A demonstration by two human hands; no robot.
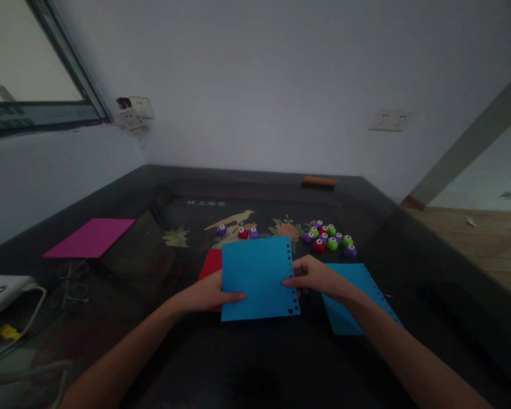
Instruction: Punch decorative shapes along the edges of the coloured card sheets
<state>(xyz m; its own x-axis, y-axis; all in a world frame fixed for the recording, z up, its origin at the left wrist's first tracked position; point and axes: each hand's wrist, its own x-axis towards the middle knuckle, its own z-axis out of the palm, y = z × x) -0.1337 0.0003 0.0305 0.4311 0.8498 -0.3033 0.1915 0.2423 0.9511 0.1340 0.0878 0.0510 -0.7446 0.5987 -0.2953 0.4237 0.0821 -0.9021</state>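
The left hand (208, 291) and right hand (314, 275) pinch one blue sheet (259, 270). White Chinese characters (206, 203), blurred, mark the black table (187, 358).

The blue loose-leaf sheet (255, 275) is plain and rectangular, with a line of punched holes down its right edge, the lowest looking heart-shaped. It is held at both sides, face toward the viewer, its top edge slanting slightly up to the right. It overlaps the red sheet (212, 262), hiding that one's right part.
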